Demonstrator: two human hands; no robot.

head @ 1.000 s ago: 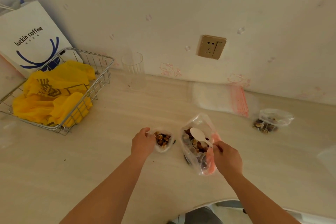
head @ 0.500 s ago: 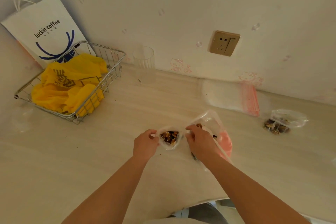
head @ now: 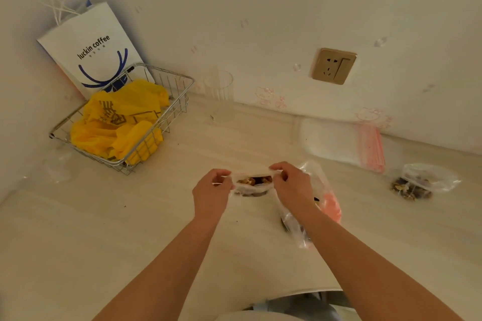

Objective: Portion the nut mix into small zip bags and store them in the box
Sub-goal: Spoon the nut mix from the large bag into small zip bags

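Note:
A small clear zip bag (head: 251,185) with brown nut mix inside stands on the table in the middle of the view. My left hand (head: 212,193) pinches its left top edge and my right hand (head: 290,187) pinches its right top edge, stretching the mouth flat between them. Behind my right wrist lies the large clear bag of nut mix (head: 317,206) with a pink patch, partly hidden by my arm. A filled small bag of nuts (head: 420,182) lies at the right. A stack of unused zip bags (head: 344,144) with red strips lies near the wall.
A wire basket (head: 167,78) holding yellow plastic bags stands at the back left, with a white paper coffee bag (head: 91,47) leaning behind it. A clear glass (head: 219,96) stands by the wall. The table's front edge curves in near my right forearm.
My right hand has let go of the white spoon and left the large bag, moving over to the small bag's right edge. Both hands now pull its mouth flat.

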